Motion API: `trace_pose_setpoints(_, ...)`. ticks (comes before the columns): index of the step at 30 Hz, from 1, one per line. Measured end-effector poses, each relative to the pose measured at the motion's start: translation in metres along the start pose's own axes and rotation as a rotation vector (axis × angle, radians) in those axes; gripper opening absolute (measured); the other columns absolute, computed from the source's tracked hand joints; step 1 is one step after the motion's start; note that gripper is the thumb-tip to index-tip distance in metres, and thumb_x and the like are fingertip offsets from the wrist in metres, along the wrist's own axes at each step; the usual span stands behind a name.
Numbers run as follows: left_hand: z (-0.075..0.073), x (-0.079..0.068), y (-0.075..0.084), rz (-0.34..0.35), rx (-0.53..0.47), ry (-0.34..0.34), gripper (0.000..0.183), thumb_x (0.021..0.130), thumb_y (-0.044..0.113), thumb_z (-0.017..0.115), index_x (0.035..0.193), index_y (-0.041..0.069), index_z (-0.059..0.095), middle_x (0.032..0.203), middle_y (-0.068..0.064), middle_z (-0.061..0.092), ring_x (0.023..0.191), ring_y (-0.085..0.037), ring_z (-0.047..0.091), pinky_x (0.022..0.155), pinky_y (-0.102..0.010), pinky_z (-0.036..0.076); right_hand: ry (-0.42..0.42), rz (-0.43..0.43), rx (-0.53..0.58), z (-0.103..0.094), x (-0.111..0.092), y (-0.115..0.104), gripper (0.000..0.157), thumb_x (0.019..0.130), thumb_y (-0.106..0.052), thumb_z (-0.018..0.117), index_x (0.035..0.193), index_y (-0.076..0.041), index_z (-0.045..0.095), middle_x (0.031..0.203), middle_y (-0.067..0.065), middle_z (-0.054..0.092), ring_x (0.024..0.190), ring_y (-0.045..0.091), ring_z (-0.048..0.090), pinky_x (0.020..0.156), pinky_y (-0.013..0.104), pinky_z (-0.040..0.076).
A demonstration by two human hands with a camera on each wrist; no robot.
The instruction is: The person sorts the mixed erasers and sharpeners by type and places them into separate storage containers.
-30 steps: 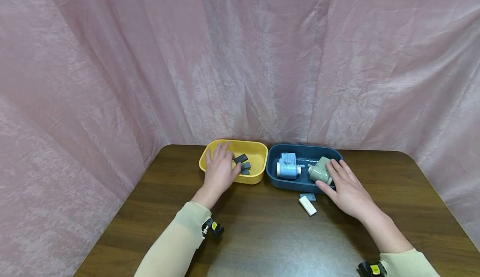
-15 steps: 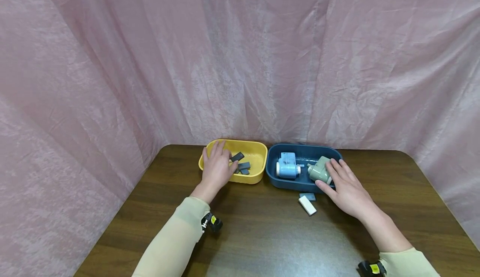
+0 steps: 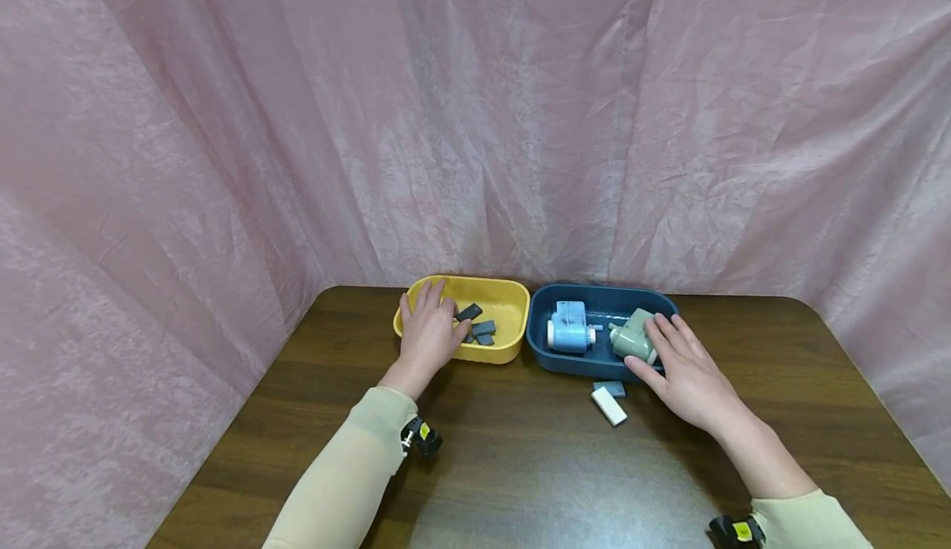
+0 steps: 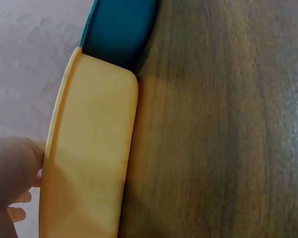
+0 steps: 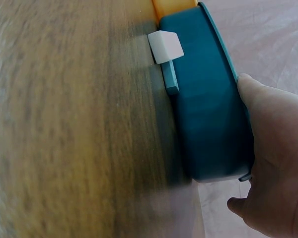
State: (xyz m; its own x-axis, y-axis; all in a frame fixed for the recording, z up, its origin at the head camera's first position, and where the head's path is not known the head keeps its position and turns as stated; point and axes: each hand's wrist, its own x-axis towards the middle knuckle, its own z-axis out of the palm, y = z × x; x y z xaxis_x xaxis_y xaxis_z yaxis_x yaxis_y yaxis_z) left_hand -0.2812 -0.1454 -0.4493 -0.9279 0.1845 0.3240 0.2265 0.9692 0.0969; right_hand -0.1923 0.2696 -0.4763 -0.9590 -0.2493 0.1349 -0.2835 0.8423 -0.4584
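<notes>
In the head view my left hand (image 3: pixel 429 330) reaches over the left end of a yellow bin (image 3: pixel 513 301), fingers spread and relaxed, some tips hidden inside. Close to its index finger lies a dark rectangular block (image 3: pixel 469 312); several grey-blue blocks (image 3: pixel 484 328) sit by the thumb. My right hand (image 3: pixel 687 376) rests at the right end of a dark blue bin (image 3: pixel 546 361), its fingers extended over a grey-green plastic object (image 3: pixel 631 336) with a spout-like tip. The right thumb lies at the front rim (image 5: pixel 233 69). Beside the green object is a light blue one (image 3: pixel 570 328) with white ends.
A white block (image 3: pixel 610 408) leans or lies against a grey-blue block (image 3: pixel 611 389) on the wooden table (image 3: pixel 520 466), before the blue bin. The two bins stand side by side near the back edge. A pink curtain (image 3: pixel 475 120) hangs behind.
My left hand has shifted slightly left inside the yellow bin, and the dark block has moved a little left with it. The right hand has stayed in place.
</notes>
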Motion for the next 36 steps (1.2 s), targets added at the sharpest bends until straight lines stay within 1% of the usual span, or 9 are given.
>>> trace_pose_setpoints(6,-0.0004,0.0011,0.0001,-0.018,-0.004,-0.028,0.029,0.103,0.04,0.081,0.103,0.011,0.077,0.168,-0.019,0.048,0.162,-0.043,0.032,0.126,-0.078,0.014,-0.001,0.004,-0.003,0.0002,0.0001,0.0005,0.092,0.113,-0.059,0.053,0.17,0.007,0.027,0.176,0.035,0.021,0.166,0.052,0.005,0.13,0.069,0.014)
trace_pose_setpoints(16,0.0002,0.0036,0.0011,-0.014,0.006,-0.037,0.029,0.101,0.039,0.083,0.101,0.011,0.077,0.166,-0.019,0.05,0.161,-0.044,0.034,0.125,-0.079,0.017,-0.003,0.01,-0.002,0.0001,-0.0003,0.0013,0.092,0.113,-0.06,0.054,0.171,0.007,0.027,0.176,0.034,0.021,0.166,0.052,0.006,0.129,0.07,0.014)
trace_pose_setpoints(23,0.0014,0.0051,0.0029,-0.035,-0.005,-0.073,0.028,0.101,0.039,0.082,0.102,0.011,0.078,0.167,-0.02,0.048,0.162,-0.044,0.03,0.125,-0.08,0.014,-0.003,0.017,-0.002,0.0001,-0.0011,0.001,0.093,0.113,-0.061,0.054,0.171,0.006,0.027,0.177,0.034,0.02,0.166,0.052,0.005,0.129,0.07,0.016)
trace_pose_setpoints(30,0.0015,0.0051,0.0033,-0.04,-0.005,-0.079,0.028,0.102,0.039,0.081,0.104,0.011,0.078,0.168,-0.02,0.047,0.163,-0.044,0.029,0.125,-0.079,0.014,-0.006,0.015,-0.006,0.0,-0.0026,0.0016,0.092,0.113,-0.06,0.053,0.171,0.006,0.026,0.176,0.034,0.02,0.166,0.052,0.004,0.129,0.07,0.015)
trace_pose_setpoints(33,0.0014,0.0051,0.0033,-0.045,-0.003,-0.083,0.031,0.103,0.041,0.08,0.11,0.011,0.079,0.169,-0.02,0.045,0.163,-0.044,0.028,0.125,-0.079,0.013,-0.005,0.012,-0.009,0.0001,-0.0026,0.0022,0.092,0.113,-0.06,0.053,0.171,0.006,0.026,0.176,0.035,0.02,0.166,0.052,0.004,0.129,0.07,0.015)
trace_pose_setpoints(36,0.0011,0.0047,0.0038,-0.047,0.002,-0.08,0.038,0.103,0.043,0.08,0.122,0.01,0.079,0.171,-0.019,0.043,0.163,-0.043,0.029,0.125,-0.079,0.014,-0.006,0.01,-0.008,0.0002,-0.0024,0.0028,0.092,0.113,-0.06,0.053,0.171,0.007,0.026,0.176,0.035,0.02,0.166,0.052,0.004,0.129,0.07,0.014)
